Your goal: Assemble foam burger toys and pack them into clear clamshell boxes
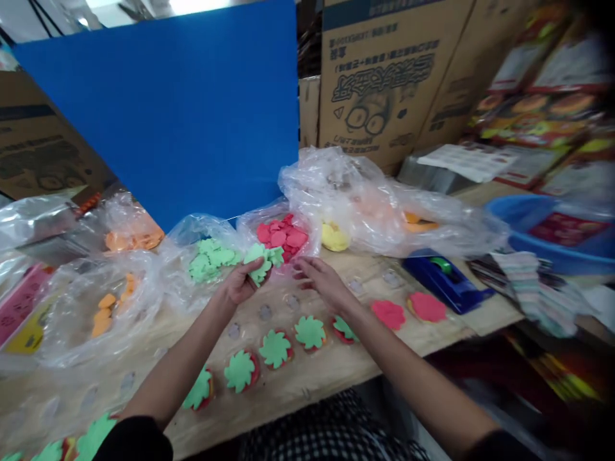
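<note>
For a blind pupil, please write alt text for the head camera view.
A person's left hand holds green pieces over a wooden table, the open right hand close by. Nearer lies a row of shapes, mostly green-topped; behind are plastic bags of coloured pieces and a blue panel.

The table (273,398) carried a near row of green-topped stacks (275,349), with two red shapes (426,307) at its right end. Clear bags (336,192) lay along the far side; a blue tool (464,289), perhaps a tape dispenser, sat right.
</note>
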{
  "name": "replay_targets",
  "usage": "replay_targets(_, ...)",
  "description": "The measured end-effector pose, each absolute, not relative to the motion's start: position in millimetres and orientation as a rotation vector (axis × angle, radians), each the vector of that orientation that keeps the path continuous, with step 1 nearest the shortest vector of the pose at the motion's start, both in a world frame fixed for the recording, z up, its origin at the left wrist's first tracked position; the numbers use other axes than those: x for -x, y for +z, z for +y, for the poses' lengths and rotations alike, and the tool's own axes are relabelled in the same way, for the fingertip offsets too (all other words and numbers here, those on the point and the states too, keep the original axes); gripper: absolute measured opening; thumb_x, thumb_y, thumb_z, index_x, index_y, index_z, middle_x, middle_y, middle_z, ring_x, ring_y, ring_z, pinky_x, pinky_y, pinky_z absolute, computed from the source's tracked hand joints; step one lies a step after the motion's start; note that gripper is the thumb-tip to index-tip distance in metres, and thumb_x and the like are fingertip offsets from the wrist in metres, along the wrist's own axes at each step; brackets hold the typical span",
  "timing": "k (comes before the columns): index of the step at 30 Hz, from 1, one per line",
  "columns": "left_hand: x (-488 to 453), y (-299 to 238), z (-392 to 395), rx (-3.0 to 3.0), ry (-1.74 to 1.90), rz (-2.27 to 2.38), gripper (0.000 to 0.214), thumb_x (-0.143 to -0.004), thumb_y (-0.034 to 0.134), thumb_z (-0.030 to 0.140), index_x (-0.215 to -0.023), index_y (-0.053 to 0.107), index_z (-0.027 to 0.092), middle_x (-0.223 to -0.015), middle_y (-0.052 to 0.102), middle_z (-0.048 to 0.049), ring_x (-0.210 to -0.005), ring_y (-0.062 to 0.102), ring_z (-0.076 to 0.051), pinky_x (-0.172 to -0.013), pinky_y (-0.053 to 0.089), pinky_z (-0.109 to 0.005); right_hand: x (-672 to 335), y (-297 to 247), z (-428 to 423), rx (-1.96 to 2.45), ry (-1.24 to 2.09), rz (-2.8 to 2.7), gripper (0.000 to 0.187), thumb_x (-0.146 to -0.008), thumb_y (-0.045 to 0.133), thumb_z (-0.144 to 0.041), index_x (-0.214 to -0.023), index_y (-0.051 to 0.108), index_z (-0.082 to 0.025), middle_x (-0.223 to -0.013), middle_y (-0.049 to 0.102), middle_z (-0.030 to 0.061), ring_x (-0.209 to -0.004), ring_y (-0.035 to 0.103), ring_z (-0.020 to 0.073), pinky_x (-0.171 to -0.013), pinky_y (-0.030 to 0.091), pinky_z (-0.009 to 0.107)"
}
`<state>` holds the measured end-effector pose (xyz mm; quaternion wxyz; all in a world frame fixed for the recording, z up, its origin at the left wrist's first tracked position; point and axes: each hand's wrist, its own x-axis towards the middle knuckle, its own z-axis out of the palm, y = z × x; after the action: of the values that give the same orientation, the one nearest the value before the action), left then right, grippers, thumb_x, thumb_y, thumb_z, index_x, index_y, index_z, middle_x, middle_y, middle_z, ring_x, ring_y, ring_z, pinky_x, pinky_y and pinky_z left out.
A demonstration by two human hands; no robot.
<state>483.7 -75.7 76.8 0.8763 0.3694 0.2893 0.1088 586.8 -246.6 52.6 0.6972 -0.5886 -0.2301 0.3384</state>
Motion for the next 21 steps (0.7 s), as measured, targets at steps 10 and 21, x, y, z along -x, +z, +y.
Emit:
replay_targets(10, -519.6, 45.8, -148.6, -0.845, -0.012, 0.564, 0.02, -0.068, 0.061, 0.004, -0.086, 0.058, 0.011, -0.076, 0.066, -0.005, -0.064, 0.063, -0.014, -0.063, 0.054, -0.026, -618.9, 32.9, -296.3, 1.238, 0.68, -0.329, 0.025, -0.057, 0.067, -0.031, -0.072, 0.052, -0.018, -0.065, 0.055, -0.0049, -0.057, 0.05, 0.0083, -0.054, 0.04, 0.022)
replay_targets(21, -528.8, 41.1, -173.2, -0.862, -0.066, 0.663, 0.019, -0.068, 0.058, 0.0, -0.084, 0.057, 0.012, -0.075, 0.066, -0.0043, -0.063, 0.063, -0.014, -0.06, 0.054, -0.025, -666.5, 1.5, -403.4, 1.728, 0.692, -0.507, 0.027, -0.059, 0.064, -0.04, -0.068, 0.054, -0.016, -0.057, 0.054, -0.0031, -0.05, 0.047, 0.0095, -0.05, 0.037, 0.023)
